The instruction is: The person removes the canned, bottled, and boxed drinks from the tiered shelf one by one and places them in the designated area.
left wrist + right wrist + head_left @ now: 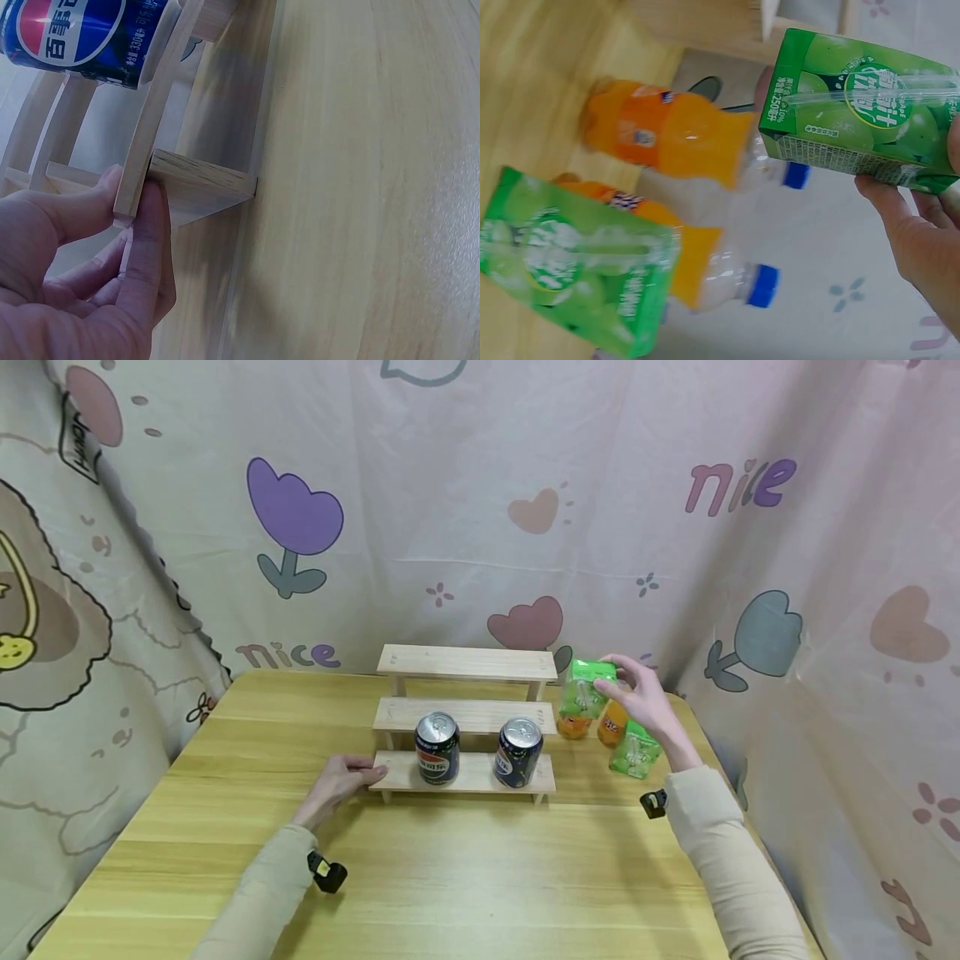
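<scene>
My left hand (339,787) pinches the left end of the lowest step of a three-tier wooden shelf (467,662), thumb above and fingers beneath. On that step stand two dark blue Pepsi cans, a left can (437,752) and a right can (517,753). To the right of the shelf, my right hand (647,700) holds a green juice carton (862,109) off the table. Below it stand two orange soda bottles with blue caps, one bottle (667,135) nearer the shelf and another bottle (697,255) farther right. A second green juice carton (636,752) stands in front of the bottles.
The wooden table (480,877) runs back to a patterned curtain (442,510), which also hangs along both sides. The shelf's middle step (480,717) and top step hold nothing. The bottles and second carton stand near the table's right edge.
</scene>
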Demonstrator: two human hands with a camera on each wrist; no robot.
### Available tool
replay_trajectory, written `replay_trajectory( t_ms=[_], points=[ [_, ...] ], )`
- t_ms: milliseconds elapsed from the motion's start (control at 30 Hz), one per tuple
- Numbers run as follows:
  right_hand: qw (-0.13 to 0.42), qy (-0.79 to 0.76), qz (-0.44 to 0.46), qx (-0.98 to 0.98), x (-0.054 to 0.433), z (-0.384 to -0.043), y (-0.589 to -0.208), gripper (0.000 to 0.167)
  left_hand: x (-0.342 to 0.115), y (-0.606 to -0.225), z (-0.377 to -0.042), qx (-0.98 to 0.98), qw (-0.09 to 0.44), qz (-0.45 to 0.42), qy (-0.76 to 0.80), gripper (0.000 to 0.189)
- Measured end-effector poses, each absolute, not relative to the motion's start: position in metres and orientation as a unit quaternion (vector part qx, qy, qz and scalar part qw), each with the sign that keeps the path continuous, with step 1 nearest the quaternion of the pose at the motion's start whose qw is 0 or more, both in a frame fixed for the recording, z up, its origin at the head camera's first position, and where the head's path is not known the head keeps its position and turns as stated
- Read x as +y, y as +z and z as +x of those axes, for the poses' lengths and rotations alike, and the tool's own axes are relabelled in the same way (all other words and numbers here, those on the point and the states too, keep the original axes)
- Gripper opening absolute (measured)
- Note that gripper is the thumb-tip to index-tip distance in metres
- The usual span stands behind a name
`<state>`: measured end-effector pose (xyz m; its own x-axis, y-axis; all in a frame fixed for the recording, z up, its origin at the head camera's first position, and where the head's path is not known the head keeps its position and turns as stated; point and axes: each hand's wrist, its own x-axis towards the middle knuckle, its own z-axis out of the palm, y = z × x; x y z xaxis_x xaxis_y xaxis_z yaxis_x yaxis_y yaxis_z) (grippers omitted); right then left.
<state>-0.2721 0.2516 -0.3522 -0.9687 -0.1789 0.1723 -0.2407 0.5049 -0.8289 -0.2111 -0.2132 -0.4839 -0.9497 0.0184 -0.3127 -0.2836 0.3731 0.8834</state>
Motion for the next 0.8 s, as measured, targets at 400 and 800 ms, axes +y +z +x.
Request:
replay_trajectory(
  t_ms=[400, 800],
  points=[
    [0.003, 0.484, 0.099, -0.870, 0.264, -0.274, -0.401, 0.042, -0.213, -0.486, -0.210, 0.815, 0.131, -0.079, 0.559, 0.052],
    [-0.032, 0.470, 0.049, -0.881, 0.260, -0.279, -0.433, 0.047, -0.212, -0.485, -0.209, 0.800, 0.135, -0.079, 0.580, 0.052]
  ],
)
